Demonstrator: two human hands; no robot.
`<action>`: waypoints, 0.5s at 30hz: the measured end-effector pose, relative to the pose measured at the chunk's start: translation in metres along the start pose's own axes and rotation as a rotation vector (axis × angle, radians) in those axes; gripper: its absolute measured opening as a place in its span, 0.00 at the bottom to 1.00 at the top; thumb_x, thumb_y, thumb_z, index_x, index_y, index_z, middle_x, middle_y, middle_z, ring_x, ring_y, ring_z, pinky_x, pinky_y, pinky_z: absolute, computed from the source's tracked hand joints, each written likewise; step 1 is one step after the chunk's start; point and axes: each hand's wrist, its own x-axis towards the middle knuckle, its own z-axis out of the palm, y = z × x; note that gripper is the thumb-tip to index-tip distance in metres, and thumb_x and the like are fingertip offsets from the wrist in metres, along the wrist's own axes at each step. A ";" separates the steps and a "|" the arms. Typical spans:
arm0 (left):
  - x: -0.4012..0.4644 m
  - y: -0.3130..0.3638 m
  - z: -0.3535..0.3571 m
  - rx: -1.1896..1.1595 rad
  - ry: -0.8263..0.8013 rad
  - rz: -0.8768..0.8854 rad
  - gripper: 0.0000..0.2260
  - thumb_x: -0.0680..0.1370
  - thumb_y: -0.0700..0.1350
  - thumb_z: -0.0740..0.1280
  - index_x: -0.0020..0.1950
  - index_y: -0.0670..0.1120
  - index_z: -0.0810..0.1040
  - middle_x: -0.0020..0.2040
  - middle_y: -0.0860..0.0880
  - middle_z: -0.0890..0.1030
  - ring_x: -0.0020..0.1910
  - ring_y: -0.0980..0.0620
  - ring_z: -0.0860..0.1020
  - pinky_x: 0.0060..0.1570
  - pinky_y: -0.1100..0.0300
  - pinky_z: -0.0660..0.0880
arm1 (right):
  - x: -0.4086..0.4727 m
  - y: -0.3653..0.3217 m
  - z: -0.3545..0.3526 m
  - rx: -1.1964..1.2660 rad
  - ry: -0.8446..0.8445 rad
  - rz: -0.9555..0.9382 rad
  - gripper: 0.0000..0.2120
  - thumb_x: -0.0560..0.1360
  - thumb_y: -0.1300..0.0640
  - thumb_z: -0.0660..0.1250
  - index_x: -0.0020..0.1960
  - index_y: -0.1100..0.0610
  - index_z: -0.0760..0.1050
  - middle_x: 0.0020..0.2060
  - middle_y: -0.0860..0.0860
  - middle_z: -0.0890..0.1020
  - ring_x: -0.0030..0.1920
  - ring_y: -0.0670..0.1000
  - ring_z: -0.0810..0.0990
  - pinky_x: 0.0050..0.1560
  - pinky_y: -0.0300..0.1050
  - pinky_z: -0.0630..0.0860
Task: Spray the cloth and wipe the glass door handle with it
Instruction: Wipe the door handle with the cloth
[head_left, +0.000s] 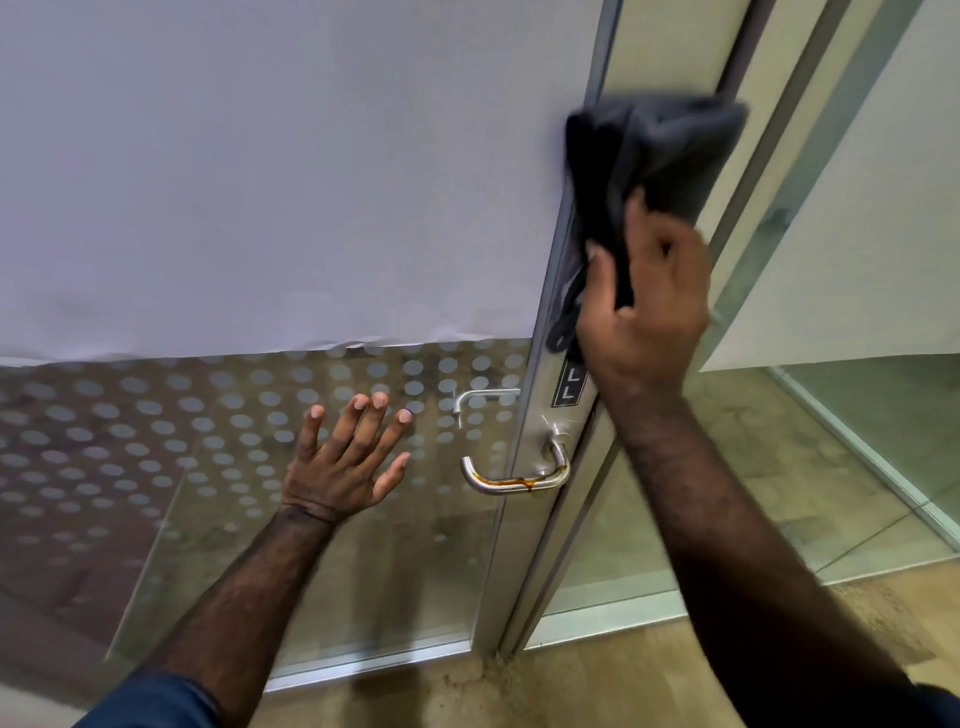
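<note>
R hand (647, 317) grips the dark cloth (654, 156), bunched, up against the door's metal edge strip, well above the handle (514, 475). L hand (345, 457) is flat on the glass door (208, 441), fingers spread, holding nothing. Handle has a brown drip stain along its bar, so wiping there isn't done yet. No spray bottle in view; can't tell if the cloth's been sprayed.
</note>
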 end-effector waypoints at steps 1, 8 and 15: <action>0.000 0.000 0.000 0.003 -0.001 0.000 0.37 0.81 0.62 0.69 0.86 0.46 0.66 0.87 0.40 0.60 0.87 0.40 0.57 0.83 0.34 0.51 | 0.015 0.003 0.001 -0.001 0.036 0.001 0.18 0.81 0.65 0.76 0.69 0.69 0.82 0.51 0.66 0.85 0.50 0.63 0.85 0.58 0.51 0.82; 0.000 0.001 0.000 0.000 -0.004 -0.004 0.37 0.81 0.62 0.68 0.86 0.46 0.65 0.88 0.40 0.59 0.87 0.40 0.57 0.85 0.34 0.49 | -0.032 0.012 -0.013 -0.044 -0.046 0.051 0.17 0.81 0.65 0.76 0.68 0.70 0.82 0.51 0.67 0.84 0.51 0.65 0.84 0.60 0.53 0.81; 0.004 0.000 -0.003 -0.002 0.012 0.010 0.37 0.81 0.61 0.68 0.86 0.46 0.65 0.87 0.40 0.59 0.87 0.40 0.57 0.83 0.34 0.51 | -0.123 0.002 -0.031 -0.084 -0.322 0.132 0.22 0.77 0.71 0.76 0.70 0.70 0.81 0.52 0.67 0.83 0.54 0.63 0.80 0.58 0.57 0.80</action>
